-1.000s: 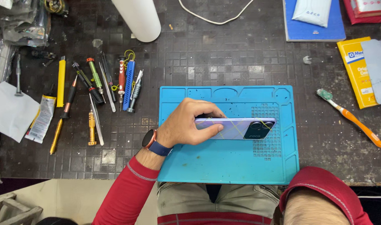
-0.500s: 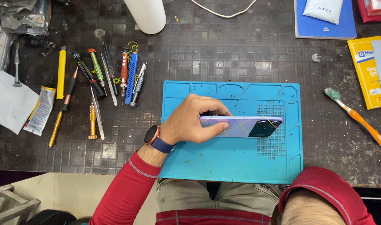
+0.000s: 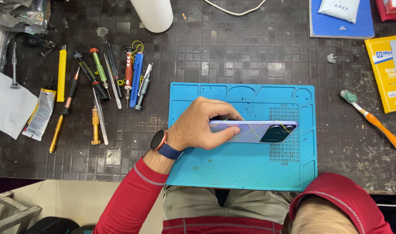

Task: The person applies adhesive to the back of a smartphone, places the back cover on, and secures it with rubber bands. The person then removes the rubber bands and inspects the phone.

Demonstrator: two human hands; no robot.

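Observation:
My left hand (image 3: 198,128) is shut on the left end of a lilac phone (image 3: 258,131). The phone lies back up, with its dark camera block at the right end, across the middle of a blue silicone work mat (image 3: 232,169). The fingers curl over the phone's far edge and the thumb presses its near edge. A watch with a blue strap sits on that wrist, above a red sleeve. Only the red sleeve and bare forearm of my right arm show at the bottom right; the hand itself is out of frame.
Several screwdrivers, tweezers and pry tools (image 3: 115,78) lie left of the mat on the dark gridded bench. A white cylinder (image 3: 152,13) stands at the back. An orange toothbrush (image 3: 371,121), a yellow box (image 3: 382,71) and a blue pad (image 3: 341,24) are at the right.
The view has drifted slightly. My left hand and the phone keep the same place on the mat.

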